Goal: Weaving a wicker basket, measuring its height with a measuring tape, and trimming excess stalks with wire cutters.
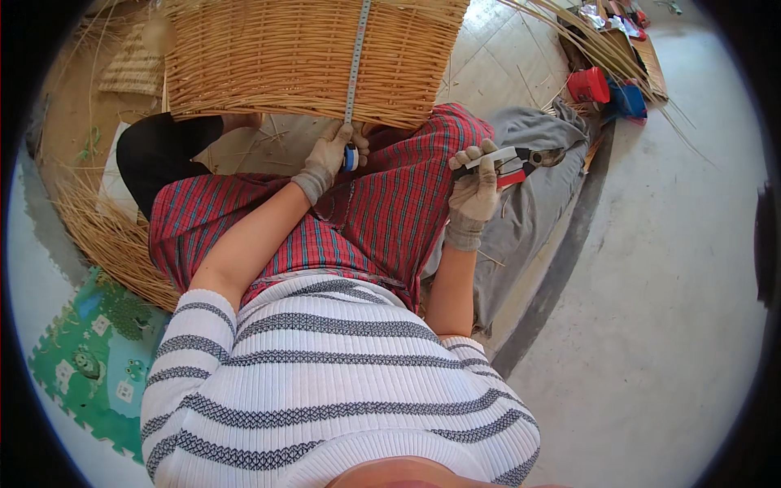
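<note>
A woven wicker piece [260, 65] stands in front of me, its lower edge close to my lap. Across its face runs the pale blade of a tape measure [351, 158], drawn out away from me. My left hand [327, 154], in a light work glove, is closed round the blue case at the wicker's lower edge. Over my right thigh, my gloved right hand [474, 191] grips pruning shears [511, 178] with white and red handles, their metal jaws pointing to the right. The wicker's far edge is cut off by the picture.
Loose wicker rods [114, 236] lie in a heap on the left beside a green patterned foam mat [98, 350]. A grey cloth [529, 211] is spread at my right. Red [587, 84] and blue [626, 102] containers stand at the far right under long rods.
</note>
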{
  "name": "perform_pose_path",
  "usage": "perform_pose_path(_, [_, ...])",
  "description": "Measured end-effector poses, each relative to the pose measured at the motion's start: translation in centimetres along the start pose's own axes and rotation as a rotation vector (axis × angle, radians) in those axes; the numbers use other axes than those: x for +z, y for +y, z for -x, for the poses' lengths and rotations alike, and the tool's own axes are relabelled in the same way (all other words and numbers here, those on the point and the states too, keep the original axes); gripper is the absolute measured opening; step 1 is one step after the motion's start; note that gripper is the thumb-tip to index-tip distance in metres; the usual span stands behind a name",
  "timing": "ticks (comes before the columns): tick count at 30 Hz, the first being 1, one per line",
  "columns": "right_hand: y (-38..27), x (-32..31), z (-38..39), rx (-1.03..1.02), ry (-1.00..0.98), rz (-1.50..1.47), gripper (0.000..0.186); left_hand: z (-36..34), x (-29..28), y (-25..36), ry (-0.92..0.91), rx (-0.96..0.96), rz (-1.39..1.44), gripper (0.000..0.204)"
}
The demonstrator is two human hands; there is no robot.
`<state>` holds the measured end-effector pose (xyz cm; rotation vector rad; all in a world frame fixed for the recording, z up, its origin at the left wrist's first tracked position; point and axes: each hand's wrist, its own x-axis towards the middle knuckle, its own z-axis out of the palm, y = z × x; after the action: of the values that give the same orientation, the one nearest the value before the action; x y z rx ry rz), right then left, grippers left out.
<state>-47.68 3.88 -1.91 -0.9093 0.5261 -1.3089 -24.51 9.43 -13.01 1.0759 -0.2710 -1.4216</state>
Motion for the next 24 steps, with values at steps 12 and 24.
perform_pose_path(12, [0.0, 0.5, 0.1, -0.006, 0.072, -0.042, 0.027, 0.5, 0.1, -0.3, 0.137, 0.359, -0.455, 0.034])
perform_pose_path(24, [-0.2, 1.1, 0.1, 0.032, 0.050, -0.054, 0.028, 0.1, 1.8, -1.7, 0.054, 0.150, -0.169, 0.031])
